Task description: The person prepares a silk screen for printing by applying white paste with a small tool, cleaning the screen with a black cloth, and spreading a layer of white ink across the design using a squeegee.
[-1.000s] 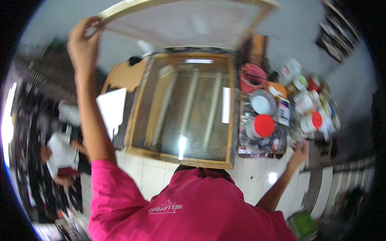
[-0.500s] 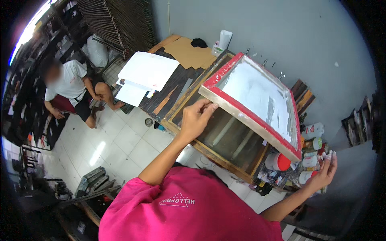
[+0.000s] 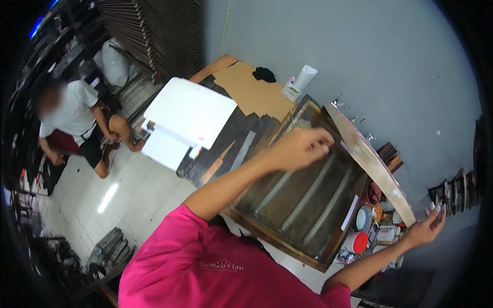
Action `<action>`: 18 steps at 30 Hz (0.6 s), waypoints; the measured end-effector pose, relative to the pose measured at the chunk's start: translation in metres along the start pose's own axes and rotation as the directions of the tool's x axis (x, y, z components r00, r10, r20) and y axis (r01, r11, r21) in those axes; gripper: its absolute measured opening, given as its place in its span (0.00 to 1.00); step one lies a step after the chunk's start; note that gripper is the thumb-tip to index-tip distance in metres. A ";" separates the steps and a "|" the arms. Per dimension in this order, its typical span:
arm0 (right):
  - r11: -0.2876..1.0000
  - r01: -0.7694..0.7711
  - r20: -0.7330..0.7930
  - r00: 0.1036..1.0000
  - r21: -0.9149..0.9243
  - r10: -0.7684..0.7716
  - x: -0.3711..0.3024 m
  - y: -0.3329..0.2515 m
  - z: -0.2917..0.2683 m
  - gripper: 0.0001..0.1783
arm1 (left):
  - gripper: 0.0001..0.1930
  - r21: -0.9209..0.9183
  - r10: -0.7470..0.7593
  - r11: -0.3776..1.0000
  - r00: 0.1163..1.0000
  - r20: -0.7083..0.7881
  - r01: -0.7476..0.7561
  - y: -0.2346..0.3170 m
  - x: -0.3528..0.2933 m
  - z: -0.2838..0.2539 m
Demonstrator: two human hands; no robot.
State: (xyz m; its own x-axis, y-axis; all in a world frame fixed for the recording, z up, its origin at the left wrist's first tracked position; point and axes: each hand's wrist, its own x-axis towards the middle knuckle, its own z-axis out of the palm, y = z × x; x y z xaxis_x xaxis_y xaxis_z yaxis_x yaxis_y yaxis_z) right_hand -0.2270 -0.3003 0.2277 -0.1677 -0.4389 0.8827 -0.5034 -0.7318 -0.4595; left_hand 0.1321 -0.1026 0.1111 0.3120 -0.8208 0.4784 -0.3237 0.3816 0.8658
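A screen-printing frame (image 3: 377,167) is tipped up and shows nearly edge-on; its pale wooden side faces me and its mesh is hidden. My left hand (image 3: 308,147) hangs above the wooden-rimmed table (image 3: 287,197), just left of the frame and apparently apart from it. Its fingers are curled and slightly blurred, with nothing visible in them. By the frame's near lower corner, my right hand (image 3: 427,226) has its fingers raised and apart, with whitish smears on the tips. Whether that hand touches the corner, I cannot tell.
White boards (image 3: 190,110) and brown cardboard (image 3: 251,90) lie on the dark table to the left. Containers, including a red-lidded tub (image 3: 355,242), crowd the right end. Metal clamps (image 3: 354,119) stand near the wall. A seated person (image 3: 77,113) is at far left.
The frame has swung up from a slanted position to nearly upright. My left hand has come off its edge and moved right. My right hand has moved slightly right and down.
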 end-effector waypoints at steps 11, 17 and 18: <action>0.986 -0.066 0.203 0.974 -0.150 0.096 0.098 0.054 -0.011 0.20 | 0.41 0.590 -0.493 0.479 0.755 -0.432 0.650 -0.396 0.174 -0.201; 0.781 0.586 0.627 0.696 -0.215 -0.350 0.124 0.058 -0.020 0.21 | 0.36 0.784 -0.431 0.284 0.804 -0.410 0.552 -0.472 0.198 -0.213; 0.779 0.577 0.640 0.700 -0.246 -0.317 0.128 0.054 -0.016 0.22 | 0.33 0.832 -0.358 0.250 0.845 -0.396 0.496 -0.484 0.197 -0.221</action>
State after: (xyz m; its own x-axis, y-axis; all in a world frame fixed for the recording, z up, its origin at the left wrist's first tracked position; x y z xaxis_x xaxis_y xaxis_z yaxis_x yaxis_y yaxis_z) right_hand -0.2890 -0.3876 0.3171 0.5843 -0.4092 0.7008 -0.6973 -0.6949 0.1756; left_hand 0.5476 -0.3551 -0.1818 0.7336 -0.6623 0.1522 -0.6692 -0.6648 0.3321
